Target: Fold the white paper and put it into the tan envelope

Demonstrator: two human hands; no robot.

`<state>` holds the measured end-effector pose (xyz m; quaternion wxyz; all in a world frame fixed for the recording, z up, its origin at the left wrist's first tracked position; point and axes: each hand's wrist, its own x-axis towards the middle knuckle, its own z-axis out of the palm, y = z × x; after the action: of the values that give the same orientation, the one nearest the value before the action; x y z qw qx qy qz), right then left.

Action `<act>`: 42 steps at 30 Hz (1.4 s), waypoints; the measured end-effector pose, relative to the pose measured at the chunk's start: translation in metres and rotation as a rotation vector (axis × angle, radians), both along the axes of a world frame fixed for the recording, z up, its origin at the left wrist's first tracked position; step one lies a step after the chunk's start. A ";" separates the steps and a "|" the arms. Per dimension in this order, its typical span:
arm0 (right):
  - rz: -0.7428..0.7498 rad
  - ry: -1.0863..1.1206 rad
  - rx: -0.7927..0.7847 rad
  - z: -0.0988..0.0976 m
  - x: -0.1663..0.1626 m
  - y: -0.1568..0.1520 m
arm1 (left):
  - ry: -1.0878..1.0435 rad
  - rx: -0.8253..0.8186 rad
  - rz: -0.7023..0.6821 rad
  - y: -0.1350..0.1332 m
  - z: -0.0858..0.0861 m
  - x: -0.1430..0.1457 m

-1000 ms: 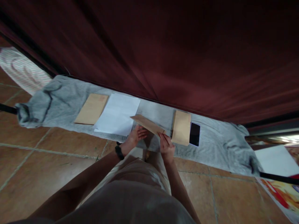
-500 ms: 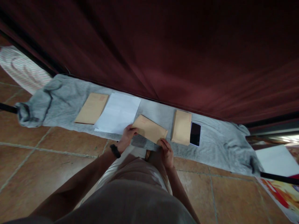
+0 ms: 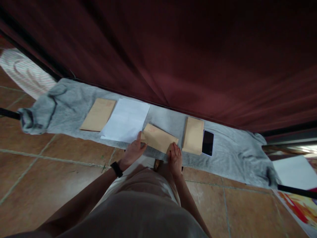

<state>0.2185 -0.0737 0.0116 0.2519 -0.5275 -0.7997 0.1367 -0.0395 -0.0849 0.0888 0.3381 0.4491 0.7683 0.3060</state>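
Note:
A brown paper envelope lies slightly slanted on the grey cloth in front of me. My left hand pinches its left end, thumb on top and fingers curled at the near edge. At the opposite end, my right hand rests with its fingers stretched flat over the near right corner. White paper sheets lie just left of this envelope, close to my left thumb. Beyond them is another brown envelope. To the right sits a stack of brown envelopes, beside a dark-screened phone.
The grey cloth covers a long narrow surface with dark bars at both ends. A dark red curtain hangs along its far side. Striped fabric is at the left; a white sheet and a colourful printed item are at the right.
The envelope has come down flatter on the cloth. My right hand's fingers have gone from gripping its corner to lying stretched on it; my left hand has shifted slightly, thumb now on top.

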 end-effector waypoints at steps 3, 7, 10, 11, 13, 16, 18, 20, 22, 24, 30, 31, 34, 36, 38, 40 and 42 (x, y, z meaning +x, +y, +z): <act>0.003 -0.008 -0.002 0.001 0.000 0.000 | 0.258 -0.025 -0.095 -0.004 0.004 -0.003; -0.004 -0.002 -0.012 0.002 0.000 0.000 | 0.417 0.154 -0.309 0.002 0.004 0.019; -0.017 0.001 -0.014 0.001 -0.001 0.000 | 0.380 0.317 -0.593 0.011 -0.010 0.050; -0.023 0.003 -0.010 0.001 -0.001 0.000 | 0.356 0.334 -0.661 0.014 -0.017 0.060; -0.027 0.004 -0.002 0.000 -0.001 0.000 | 0.304 0.334 -0.713 0.020 -0.032 0.075; -0.001 -0.003 0.002 0.000 0.000 0.000 | 0.290 0.319 -0.677 0.027 -0.048 0.081; 0.012 -0.009 0.001 0.000 0.002 0.000 | 0.313 0.308 -0.638 0.032 -0.053 0.074; 0.011 -0.009 0.002 0.000 0.003 0.001 | 0.337 0.302 -0.601 0.035 -0.054 0.061; 0.006 0.002 0.004 -0.001 0.004 0.001 | 0.359 0.296 -0.550 0.038 -0.054 0.046; 0.008 0.017 0.001 -0.001 0.006 0.002 | 0.381 0.281 -0.493 0.041 -0.053 0.032; -0.074 0.002 -0.062 0.000 0.009 0.018 | 0.411 0.280 -0.449 0.028 -0.044 0.020; -0.085 0.006 -0.069 0.000 0.010 0.023 | 0.397 0.290 -0.436 0.022 -0.043 0.022; -0.109 0.063 -0.096 0.000 0.012 0.039 | 0.283 0.285 -0.355 -0.001 -0.046 0.027; -0.116 0.106 -0.128 0.001 0.012 0.049 | 0.152 0.243 -0.266 -0.015 -0.052 0.030; -0.117 0.141 -0.154 0.003 0.010 0.056 | 0.023 0.216 -0.159 -0.026 -0.059 0.031; -0.130 0.182 -0.163 0.007 0.007 0.062 | -0.096 0.210 -0.062 -0.030 -0.064 0.032; -0.155 0.193 -0.182 0.013 0.004 0.064 | -0.208 0.204 0.010 -0.030 -0.066 0.032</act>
<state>0.2225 -0.0094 0.0244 0.2883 -0.5929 -0.7129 0.2389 -0.0075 -0.1153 0.0226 0.3670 0.4434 0.6961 0.4292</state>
